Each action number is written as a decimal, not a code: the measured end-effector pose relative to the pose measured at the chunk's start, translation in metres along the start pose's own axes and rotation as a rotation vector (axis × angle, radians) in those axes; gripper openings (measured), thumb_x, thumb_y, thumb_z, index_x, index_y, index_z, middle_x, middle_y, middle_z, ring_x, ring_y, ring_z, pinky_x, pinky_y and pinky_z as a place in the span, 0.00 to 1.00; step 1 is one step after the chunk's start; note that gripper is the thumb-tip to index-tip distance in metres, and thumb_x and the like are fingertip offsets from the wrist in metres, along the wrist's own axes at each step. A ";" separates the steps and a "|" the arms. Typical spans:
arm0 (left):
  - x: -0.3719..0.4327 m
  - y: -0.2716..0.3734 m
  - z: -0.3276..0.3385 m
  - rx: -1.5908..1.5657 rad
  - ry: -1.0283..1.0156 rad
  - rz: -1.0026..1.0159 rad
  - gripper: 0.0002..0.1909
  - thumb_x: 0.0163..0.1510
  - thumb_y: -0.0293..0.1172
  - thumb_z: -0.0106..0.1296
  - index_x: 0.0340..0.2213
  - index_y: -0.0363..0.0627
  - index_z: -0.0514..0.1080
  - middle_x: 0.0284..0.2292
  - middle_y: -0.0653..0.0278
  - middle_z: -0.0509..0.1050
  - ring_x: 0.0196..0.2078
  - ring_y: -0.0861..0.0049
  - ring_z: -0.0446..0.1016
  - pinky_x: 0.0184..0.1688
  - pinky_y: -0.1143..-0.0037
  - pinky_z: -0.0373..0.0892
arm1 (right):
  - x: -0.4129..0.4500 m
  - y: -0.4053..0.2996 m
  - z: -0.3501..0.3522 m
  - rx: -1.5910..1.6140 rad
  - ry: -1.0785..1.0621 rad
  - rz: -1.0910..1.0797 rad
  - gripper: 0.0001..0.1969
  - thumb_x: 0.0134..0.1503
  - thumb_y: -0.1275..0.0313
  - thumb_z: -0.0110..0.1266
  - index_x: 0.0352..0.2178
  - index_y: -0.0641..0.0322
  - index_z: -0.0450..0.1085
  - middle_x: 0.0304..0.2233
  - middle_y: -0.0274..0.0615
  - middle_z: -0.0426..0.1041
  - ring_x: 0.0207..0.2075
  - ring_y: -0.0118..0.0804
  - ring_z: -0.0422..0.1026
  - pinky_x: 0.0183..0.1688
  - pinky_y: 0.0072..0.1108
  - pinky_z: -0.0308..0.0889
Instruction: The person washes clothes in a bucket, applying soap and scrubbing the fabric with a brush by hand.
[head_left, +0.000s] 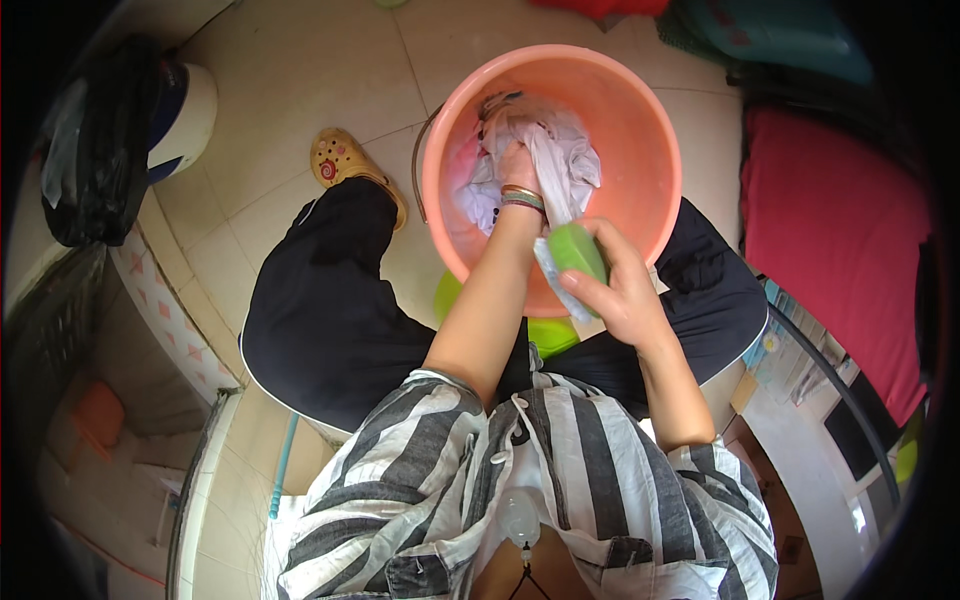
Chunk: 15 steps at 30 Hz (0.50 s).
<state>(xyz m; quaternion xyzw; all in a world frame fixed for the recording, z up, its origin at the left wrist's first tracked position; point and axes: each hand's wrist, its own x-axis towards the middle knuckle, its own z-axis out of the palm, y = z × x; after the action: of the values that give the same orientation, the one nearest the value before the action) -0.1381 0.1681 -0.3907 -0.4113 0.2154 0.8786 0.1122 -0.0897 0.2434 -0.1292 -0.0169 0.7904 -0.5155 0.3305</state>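
Observation:
A deep orange plastic bucket (637, 157) stands between the knees, with a heap of wet white cloth (574, 150) inside it. Down in the bucket, my left hand (519, 166) grips a bunched part of that cloth; its fingertips are partly hidden by the folds. A stretch of the cloth runs from there toward the near rim. Over this rim, my right hand (622, 296) holds a green bar of soap (577, 251) between thumb and fingers. Pale fabric (556, 281) lies against the left side of the bar.
Under the bucket's near side shows a lime-green object (553, 337). The bucket's wire handle (417, 172) hangs at its left. A yellow clog (341, 161) is on the tiled floor. To the left are a white pail (191, 112) and a black plastic bag (97, 165); red fabric (817, 225) is at right.

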 end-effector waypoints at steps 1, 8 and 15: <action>0.002 0.002 -0.002 0.001 0.049 0.041 0.10 0.53 0.36 0.44 0.28 0.44 0.72 0.20 0.65 0.71 0.23 0.75 0.71 0.23 0.74 0.70 | -0.005 -0.003 -0.002 0.069 -0.021 -0.002 0.21 0.45 0.65 0.59 0.38 0.67 0.64 0.32 0.43 0.68 0.35 0.32 0.67 0.40 0.22 0.62; -0.013 -0.006 0.004 0.348 0.091 0.117 0.07 0.48 0.30 0.46 0.27 0.39 0.69 0.28 0.52 0.73 0.32 0.61 0.71 0.35 0.69 0.68 | -0.014 0.000 -0.005 0.125 0.063 0.124 0.21 0.47 0.65 0.59 0.39 0.67 0.64 0.31 0.41 0.69 0.33 0.30 0.68 0.39 0.22 0.63; -0.055 0.033 0.043 1.423 0.118 0.859 0.18 0.45 0.39 0.51 0.34 0.37 0.70 0.34 0.47 0.73 0.40 0.52 0.71 0.45 0.64 0.65 | -0.018 0.019 -0.002 -0.209 -0.015 0.152 0.22 0.45 0.61 0.59 0.37 0.68 0.65 0.33 0.51 0.69 0.36 0.47 0.71 0.40 0.28 0.64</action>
<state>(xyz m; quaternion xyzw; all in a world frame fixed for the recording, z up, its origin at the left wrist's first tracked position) -0.1441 0.1580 -0.3140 -0.1696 0.8627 0.4762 -0.0110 -0.0706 0.2603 -0.1355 0.0047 0.8362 -0.4038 0.3710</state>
